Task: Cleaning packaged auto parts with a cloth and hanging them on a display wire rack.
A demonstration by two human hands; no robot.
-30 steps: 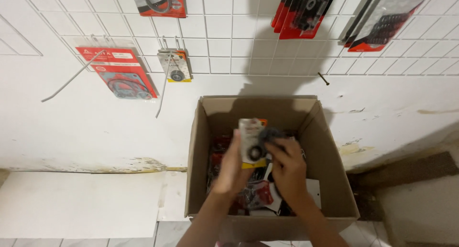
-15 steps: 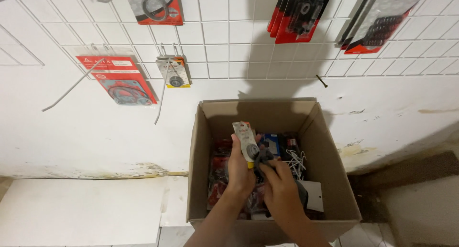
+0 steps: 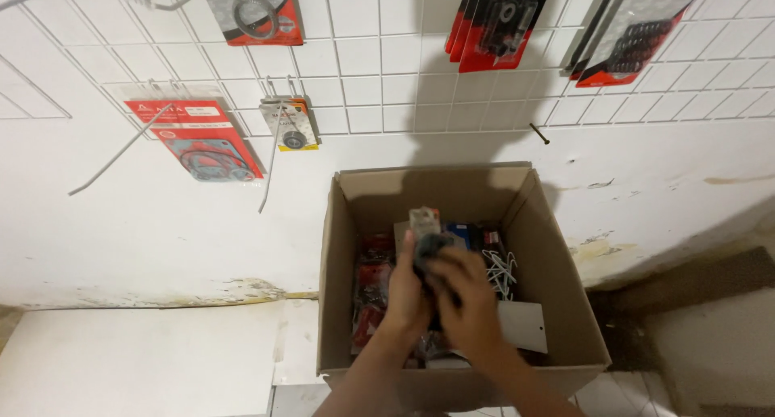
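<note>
Holding a small packaged part [image 3: 425, 227] over the cardboard box [image 3: 347, 247], my left grip [image 3: 408, 292] is clamped on it; my right grip [image 3: 468, 300] closes over its front.

Down on the pale tiled floor [image 3: 137, 368] sits an open cardboard box [image 3: 557, 304], pushed close against the white wall. It's packed with small packaged parts [image 3: 373, 284] and white wire hooks [image 3: 502, 270].

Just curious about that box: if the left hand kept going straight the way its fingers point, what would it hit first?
Probably the back wall of the cardboard box. The left hand, holding a small packet, points up and away over the contents, though depth is hard to judge from above.
</note>
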